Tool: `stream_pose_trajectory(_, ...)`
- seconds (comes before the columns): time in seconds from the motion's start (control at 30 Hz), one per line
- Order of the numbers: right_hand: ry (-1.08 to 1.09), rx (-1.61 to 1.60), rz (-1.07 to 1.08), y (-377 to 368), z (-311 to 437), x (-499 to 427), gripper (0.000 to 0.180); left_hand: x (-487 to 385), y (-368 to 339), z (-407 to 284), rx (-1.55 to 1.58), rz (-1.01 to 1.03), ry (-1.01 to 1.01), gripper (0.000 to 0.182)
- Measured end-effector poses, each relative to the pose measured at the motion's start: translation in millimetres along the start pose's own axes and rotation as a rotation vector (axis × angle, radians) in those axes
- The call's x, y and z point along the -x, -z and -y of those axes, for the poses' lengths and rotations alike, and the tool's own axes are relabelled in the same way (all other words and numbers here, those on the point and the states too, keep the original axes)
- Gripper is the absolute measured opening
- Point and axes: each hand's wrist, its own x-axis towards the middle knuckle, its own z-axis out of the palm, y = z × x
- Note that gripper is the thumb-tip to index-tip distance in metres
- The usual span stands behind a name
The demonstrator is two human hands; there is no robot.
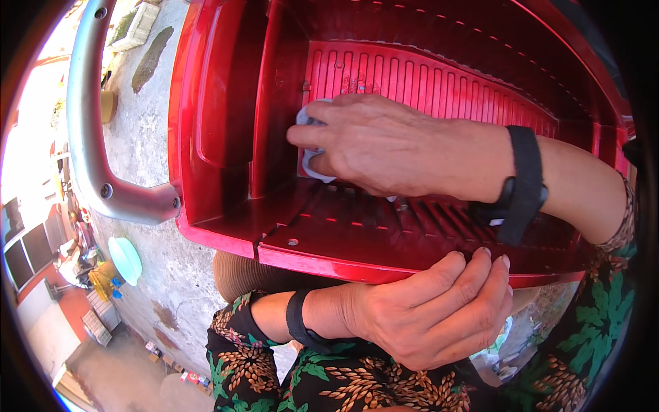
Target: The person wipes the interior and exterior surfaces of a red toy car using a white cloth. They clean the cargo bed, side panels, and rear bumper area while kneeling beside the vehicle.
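A glossy red cargo box with a ribbed floor lies before me. Inside, near its left end wall, my right hand presses a bunched pale blue-grey cloth against the floor, fingers curled over it. The palm side and part of the cloth are hidden. My left hand is at the near rim, its fingertips hooked over the edge and its thumb out of sight. Both wrists wear black bands, the right one with a dark device under it.
A silver tubular handle is bolted to the box's left end. Beyond it are a concrete floor, a turquoise basin, a yellow container and a white planter. A brown ribbed, rounded thing is below the near rim.
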Motion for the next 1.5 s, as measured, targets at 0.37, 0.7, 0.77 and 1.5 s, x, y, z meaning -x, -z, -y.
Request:
stream_pose_trajectory(0.37, -0.107, 0.001, 0.021, -14.2, 10.5, -9.4, 0.015, -0.6, 4.6, -2.2, -0.006, 0.039, 0.013, 0.016)
stream_pose_trajectory(0.7, -0.005, -0.123, -0.038, -18.3, -4.1, -6.6, 0.016, -8.5, -7.1, -2.6, -0.065, 0.005, -0.034, 0.019)
stream_pose_trajectory(0.77, -0.046, -0.160, -0.035, -17.4, -7.4, -4.1, 0.015, -7.3, -7.1, 0.5, -0.082, -0.018, -0.047, 0.019)
stream_pose_trajectory(1.5, -0.038, -0.115, -0.080, -22.2, -3.0, -10.2, 0.014, -8.0, -12.4, -2.0, -0.038, -0.027, 0.002, 0.017)
